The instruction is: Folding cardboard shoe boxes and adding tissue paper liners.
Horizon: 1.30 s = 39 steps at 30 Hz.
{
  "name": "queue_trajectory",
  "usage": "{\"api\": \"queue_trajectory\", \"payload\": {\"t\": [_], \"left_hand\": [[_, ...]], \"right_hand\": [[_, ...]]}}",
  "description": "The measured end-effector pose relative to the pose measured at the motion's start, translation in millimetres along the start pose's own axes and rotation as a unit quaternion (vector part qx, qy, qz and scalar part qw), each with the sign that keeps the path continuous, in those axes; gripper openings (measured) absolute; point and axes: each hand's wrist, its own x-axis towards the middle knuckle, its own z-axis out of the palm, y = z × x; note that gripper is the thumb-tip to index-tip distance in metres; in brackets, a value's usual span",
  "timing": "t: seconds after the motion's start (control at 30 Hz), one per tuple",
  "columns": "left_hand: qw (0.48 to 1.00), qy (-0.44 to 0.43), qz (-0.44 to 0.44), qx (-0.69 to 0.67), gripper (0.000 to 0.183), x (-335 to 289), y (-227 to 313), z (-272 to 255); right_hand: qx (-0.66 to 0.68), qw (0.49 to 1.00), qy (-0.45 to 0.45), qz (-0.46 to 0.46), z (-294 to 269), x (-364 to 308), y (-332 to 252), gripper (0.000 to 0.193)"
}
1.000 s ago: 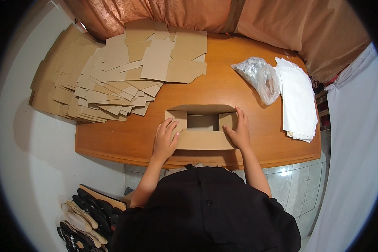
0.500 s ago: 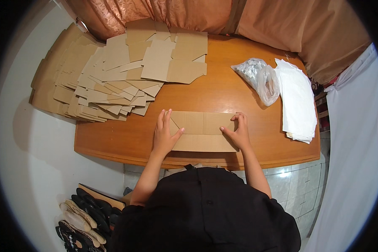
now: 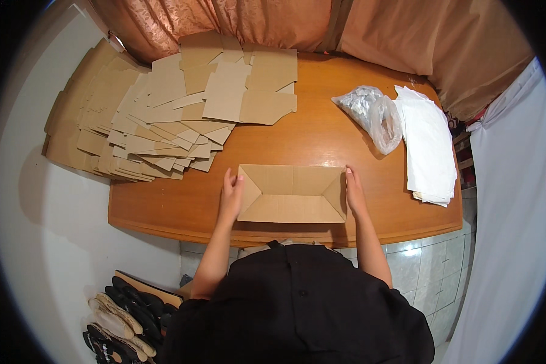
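A shallow, open-topped cardboard box (image 3: 292, 180) stands on the table close to my body, with its long sides running left to right. Its four walls are up and the plain brown inside shows. My left hand (image 3: 230, 198) holds the left end wall, the thumb at the rim and the fingers along the outside. At the opposite end, my right hand (image 3: 354, 193) grips the right wall, thumb near the far corner. The fingers of my right hand are partly hidden behind the hand and the wall.
Many flat cardboard blanks (image 3: 164, 115) lie in overlapping piles on the far left of the wooden table (image 3: 285, 141). A clear plastic bag (image 3: 370, 112) with greyish contents rests at the right beside a stack of white sheets (image 3: 429, 145). Shoes (image 3: 124, 315) sit at the lower left.
The end walls of the box now stand up and its inside is opened out. Both hands have moved from over the cardboard to the outer ends.
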Motion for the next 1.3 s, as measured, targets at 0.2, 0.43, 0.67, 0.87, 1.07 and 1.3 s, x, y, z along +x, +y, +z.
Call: {"api": "queue_trajectory", "payload": {"t": [0.2, 0.43, 0.67, 0.87, 1.07, 1.3], "left_hand": [[0.988, -0.115, -0.095, -0.043, 0.069, 7, 27, -14], [0.940, -0.034, 0.028, -0.337, 0.045, 15, 87, -30], [0.970, -0.025, -0.032, -0.238, 0.044, -24, 16, -23], [0.975, -0.088, -0.093, -0.180, 0.063, -50, -14, -27], [0.995, -0.062, 0.055, 0.046, 0.045, -29, -20, -23], [0.923, 0.024, 0.282, 0.259, 0.025, -57, 26, -36]], "right_hand": [[0.012, 0.975, -0.114, 0.188, -10, -4, -41, 0.069], [0.207, 0.978, -0.039, 0.004, -26, 1, -75, 0.052], [0.230, 0.971, 0.046, 0.046, -12, -30, -16, 0.029], [0.081, 0.995, 0.056, 0.019, -7, -63, 28, 0.032], [-0.244, 0.967, -0.053, 0.046, -4, -61, -27, 0.034], [-0.223, 0.943, 0.072, -0.235, 0, -85, -23, 0.030]]}}
